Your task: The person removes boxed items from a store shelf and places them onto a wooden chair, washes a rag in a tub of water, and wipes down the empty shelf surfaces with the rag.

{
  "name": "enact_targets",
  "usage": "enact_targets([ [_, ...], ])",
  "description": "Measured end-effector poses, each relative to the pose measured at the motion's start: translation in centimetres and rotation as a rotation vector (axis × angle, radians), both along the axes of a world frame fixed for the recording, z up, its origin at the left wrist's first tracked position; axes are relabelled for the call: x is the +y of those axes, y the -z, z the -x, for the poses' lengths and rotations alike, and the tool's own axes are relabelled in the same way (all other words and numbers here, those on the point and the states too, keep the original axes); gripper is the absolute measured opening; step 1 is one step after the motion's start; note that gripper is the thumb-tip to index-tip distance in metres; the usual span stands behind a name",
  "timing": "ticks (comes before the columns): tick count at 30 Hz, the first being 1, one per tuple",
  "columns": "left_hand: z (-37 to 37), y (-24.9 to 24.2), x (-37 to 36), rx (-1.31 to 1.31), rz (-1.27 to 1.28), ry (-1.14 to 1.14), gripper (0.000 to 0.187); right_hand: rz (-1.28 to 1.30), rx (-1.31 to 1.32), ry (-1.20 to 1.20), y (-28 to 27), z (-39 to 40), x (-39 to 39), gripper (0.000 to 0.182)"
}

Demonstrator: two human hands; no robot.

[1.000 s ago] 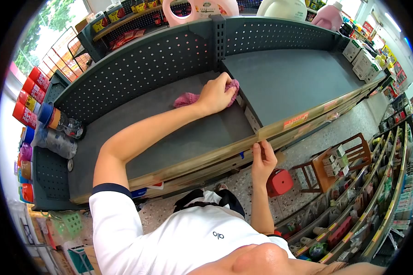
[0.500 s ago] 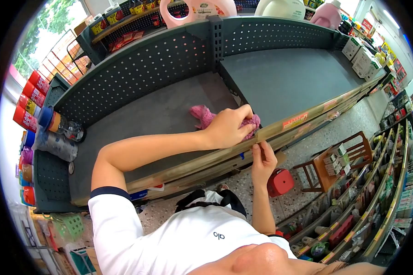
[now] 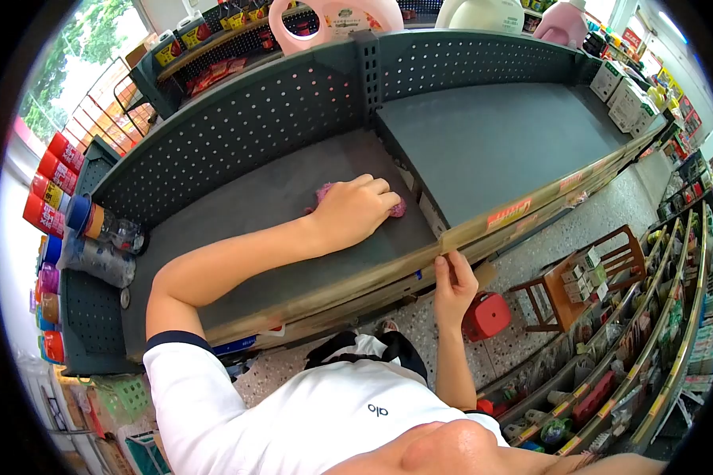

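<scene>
A crumpled pink cloth (image 3: 398, 209) lies on the left grey shelf board (image 3: 238, 198), pressed flat under my left hand (image 3: 352, 207). My left fingers are curled over it, so most of the cloth is hidden. At the front of the shelf, my right hand (image 3: 456, 279) pinches the lower edge of the price rail (image 3: 471, 236) between thumb and fingers, close to where two rail sections meet. The right shelf board (image 3: 499, 142) sits beside the left one, and a gap shows between them.
Perforated back panels (image 3: 245, 131) rise behind the boards. Jars (image 3: 123, 229) stand at the left end, white boxes (image 3: 630, 103) at the right. Large detergent bottles (image 3: 356, 17) are beyond the panel. A red stool (image 3: 486, 317) and a wooden chair (image 3: 566, 289) occupy the aisle.
My left hand has slid the cloth left and back, away from the shelf's front edge and the board joint. My right hand stays at the rail.
</scene>
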State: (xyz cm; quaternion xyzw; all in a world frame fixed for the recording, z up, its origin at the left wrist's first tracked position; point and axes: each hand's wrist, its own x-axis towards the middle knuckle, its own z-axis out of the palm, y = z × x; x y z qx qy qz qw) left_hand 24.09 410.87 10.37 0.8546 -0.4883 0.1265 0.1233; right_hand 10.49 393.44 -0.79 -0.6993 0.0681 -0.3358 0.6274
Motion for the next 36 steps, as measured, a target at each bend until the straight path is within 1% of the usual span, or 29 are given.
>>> enact_targets([
  [1, -0.3, 0.1, -0.2, 0.025, 0.046, 0.011, 0.017, -0.001, -0.007, -0.008, -0.1, -0.1, -0.1, 0.020],
  [4, -1.5, 0.5, -1.1, 0.040, 0.097, -0.053, 0.017, 0.011, -0.020, -0.019, 0.0, -0.1, -0.3, 0.020],
  [8, -3.7, 1.5, -2.1, -0.046, 0.156, -0.097, 0.014, 0.057, -0.009, -0.018, -0.2, 0.0, -0.5, 0.019],
  [11, -4.5, 0.9, -2.4, 0.028, 0.086, -0.198, 0.016, 0.058, -0.021, -0.013, -0.1, -0.2, -0.4, 0.018],
  [14, -6.1, 1.3, -2.3, -0.005, 0.105, -0.253, 0.014, 0.049, -0.040, -0.011, -0.2, -0.4, -0.4, 0.017],
  [17, -8.6, 2.5, -1.7, -0.136, 0.149, -0.255, 0.009, 0.060, -0.040, -0.016, -0.5, -0.3, -0.5, 0.016],
  [18, -8.9, 2.3, -1.7, -0.136, 0.158, -0.273, 0.009, 0.065, -0.039, -0.018, -0.6, -0.3, -0.5, 0.016],
  [21, -10.5, 2.2, -1.7, -0.099, 0.083, -0.376, 0.012, 0.059, -0.056, -0.011, -0.4, -0.4, -0.4, 0.015],
  [24, -12.1, 2.3, -1.6, -0.137, 0.048, -0.429, 0.014, 0.058, -0.057, -0.001, -0.4, -0.5, -0.4, 0.015],
  [28, -12.3, 2.1, -1.5, -0.094, 0.044, -0.465, 0.016, 0.050, -0.047, -0.025, -0.8, -0.2, -0.3, 0.019],
  [30, -12.4, 2.1, -1.2, -0.100, 0.058, -0.438, 0.014, 0.055, -0.071, -0.021, -0.5, -0.3, -0.2, 0.021],
  [36, -11.0, 1.9, 0.8, -0.074, 0.023, -0.436, 0.015, -0.001, -0.028, 0.003, -0.3, -0.2, 0.0, 0.018],
])
